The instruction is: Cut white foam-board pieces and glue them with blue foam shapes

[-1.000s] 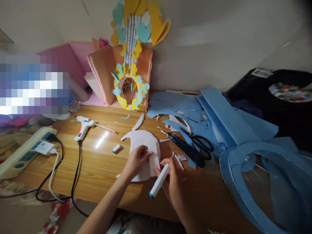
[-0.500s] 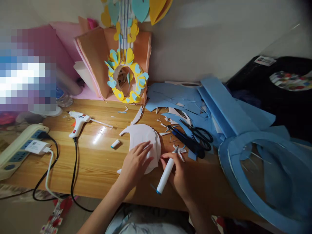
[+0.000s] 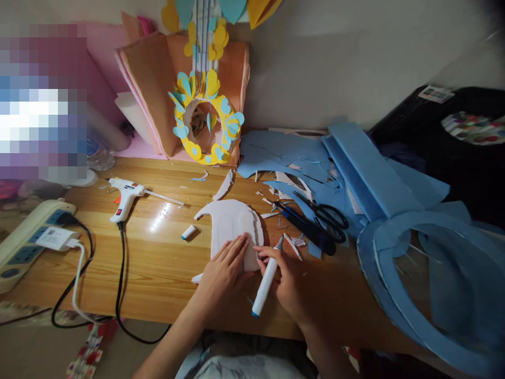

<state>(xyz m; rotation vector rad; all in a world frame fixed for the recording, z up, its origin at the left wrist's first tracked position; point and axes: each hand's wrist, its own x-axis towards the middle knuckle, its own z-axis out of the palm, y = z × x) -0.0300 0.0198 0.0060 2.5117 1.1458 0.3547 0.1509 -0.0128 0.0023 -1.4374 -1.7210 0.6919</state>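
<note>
A white cut-out piece (image 3: 231,221) with a curved point at its upper left lies on the table, with a faint outline drawn on it; a second white layer shows along its right side. My left hand (image 3: 224,266) rests flat on its lower part, fingers stretched out. In my right hand (image 3: 288,279) is a white marker (image 3: 265,287), tilted, its grey tip pointing up and away and its blue end toward me. The right fingertips touch the cut-out's right edge. To the left lies the marker cap (image 3: 188,232).
A glue gun (image 3: 127,197) and a power strip (image 3: 35,242) are at left. Scissors (image 3: 325,213), a dark-blue cutter (image 3: 303,226) and blue foam scraps (image 3: 284,150) lie right of centre. Blue rings (image 3: 379,279) stand at right. A yellow flowered ring (image 3: 193,150) hangs at the back.
My left hand has slid toward me over the cut-out, baring more of its surface. My right hand, with the marker, has shifted slightly, its fingertips now at the cut-out's edge.
</note>
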